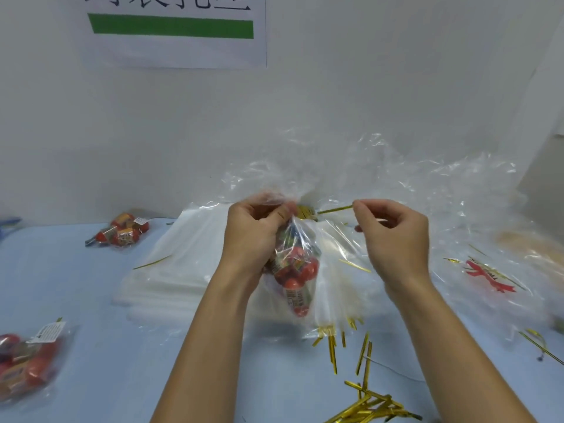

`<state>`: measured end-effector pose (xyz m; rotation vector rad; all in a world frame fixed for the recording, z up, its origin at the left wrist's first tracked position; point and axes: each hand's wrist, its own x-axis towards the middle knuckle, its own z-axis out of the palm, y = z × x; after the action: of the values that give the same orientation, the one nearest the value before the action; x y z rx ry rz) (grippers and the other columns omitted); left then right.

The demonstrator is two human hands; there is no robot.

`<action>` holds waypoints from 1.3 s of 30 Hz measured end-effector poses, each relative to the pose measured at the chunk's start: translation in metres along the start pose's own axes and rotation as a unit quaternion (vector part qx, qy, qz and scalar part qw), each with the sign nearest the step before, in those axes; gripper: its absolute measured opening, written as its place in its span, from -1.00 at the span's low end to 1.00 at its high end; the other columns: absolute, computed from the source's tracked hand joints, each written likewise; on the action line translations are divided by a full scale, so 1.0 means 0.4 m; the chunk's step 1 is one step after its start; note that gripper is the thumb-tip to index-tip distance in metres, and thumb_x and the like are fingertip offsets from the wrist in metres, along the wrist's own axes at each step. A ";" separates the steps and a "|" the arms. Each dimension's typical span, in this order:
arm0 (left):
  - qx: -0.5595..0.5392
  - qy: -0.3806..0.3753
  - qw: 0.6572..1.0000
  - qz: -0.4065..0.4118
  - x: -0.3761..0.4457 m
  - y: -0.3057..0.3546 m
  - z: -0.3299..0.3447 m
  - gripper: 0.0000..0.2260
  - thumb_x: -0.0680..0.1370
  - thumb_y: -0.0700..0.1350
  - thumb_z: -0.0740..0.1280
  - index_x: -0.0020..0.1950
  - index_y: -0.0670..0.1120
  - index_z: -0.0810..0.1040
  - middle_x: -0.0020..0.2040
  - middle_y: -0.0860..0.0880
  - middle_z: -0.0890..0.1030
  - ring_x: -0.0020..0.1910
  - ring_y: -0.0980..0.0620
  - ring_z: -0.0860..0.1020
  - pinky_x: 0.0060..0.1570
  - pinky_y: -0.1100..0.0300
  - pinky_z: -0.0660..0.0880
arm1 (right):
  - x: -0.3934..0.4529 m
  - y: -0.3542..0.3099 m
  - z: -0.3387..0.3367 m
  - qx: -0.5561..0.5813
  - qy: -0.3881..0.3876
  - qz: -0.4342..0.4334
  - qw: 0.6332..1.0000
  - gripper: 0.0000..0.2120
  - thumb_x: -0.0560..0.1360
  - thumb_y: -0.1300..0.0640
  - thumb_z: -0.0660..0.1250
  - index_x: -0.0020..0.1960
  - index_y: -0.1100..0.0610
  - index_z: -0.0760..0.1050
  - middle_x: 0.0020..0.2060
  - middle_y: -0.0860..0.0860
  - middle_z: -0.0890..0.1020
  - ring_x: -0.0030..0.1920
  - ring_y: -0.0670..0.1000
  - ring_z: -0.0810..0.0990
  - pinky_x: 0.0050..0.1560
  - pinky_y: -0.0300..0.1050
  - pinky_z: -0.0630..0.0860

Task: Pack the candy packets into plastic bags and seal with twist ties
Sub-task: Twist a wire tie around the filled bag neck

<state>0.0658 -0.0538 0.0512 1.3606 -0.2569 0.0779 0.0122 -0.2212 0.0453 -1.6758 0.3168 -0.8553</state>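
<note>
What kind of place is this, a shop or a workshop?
Probably a small hand-packing station, not a shop. A stack of flat clear plastic bags lies on the pale blue table, loose gold twist ties are scattered about, and a printed paper sign with a green bar hangs on the wall.

Bare tabletop (pixel 91 285) lies open to my left. Loose twist ties (pixel 363 355) clutter my right. Stacked bags (pixel 183 257) block ahead.

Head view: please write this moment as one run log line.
step: tying | left hand: pinches neck of clear plastic candy bag | right hand: pulls gold twist tie end | seal: unfinished
</note>
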 end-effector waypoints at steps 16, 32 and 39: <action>0.022 -0.037 0.996 0.078 -0.013 -0.008 0.022 -0.73 0.49 -0.34 0.44 -0.29 -0.01 0.69 -0.29 0.03 0.69 -0.25 0.15 0.66 -0.23 0.35 0.53 | -0.054 -0.033 0.056 0.112 -0.133 -0.021 0.985 -0.76 0.50 0.29 0.46 -0.22 -0.04 0.69 -0.24 -0.07 0.74 -0.15 -0.10 0.72 -0.15 -0.32 0.58; 0.055 -0.054 0.994 0.072 -0.022 0.000 0.025 -0.80 0.48 -0.33 0.46 -0.28 -0.08 0.69 -0.29 -0.05 0.70 -0.24 0.05 0.69 -0.22 0.29 0.57 | -0.028 -0.012 0.034 0.183 -0.238 0.085 0.950 -0.89 0.47 0.18 0.44 -0.17 0.07 0.73 -0.15 0.08 0.74 -0.13 -0.01 0.70 -0.13 -0.13 0.59; 0.042 -0.074 0.995 0.053 -0.025 0.001 0.034 -0.81 0.48 -0.32 0.46 -0.26 -0.07 0.71 -0.24 -0.10 0.71 -0.20 -0.05 0.70 -0.15 0.16 0.62 | -0.020 0.003 0.025 0.190 -0.227 0.071 0.953 -0.93 0.35 0.20 0.49 -0.17 0.10 0.73 -0.16 0.18 0.73 -0.10 0.18 0.68 0.08 0.24 0.58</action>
<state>0.0542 -0.0661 0.0519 1.4381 -0.4537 0.0773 0.0138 -0.2092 0.0404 -1.4153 -0.0454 -0.3732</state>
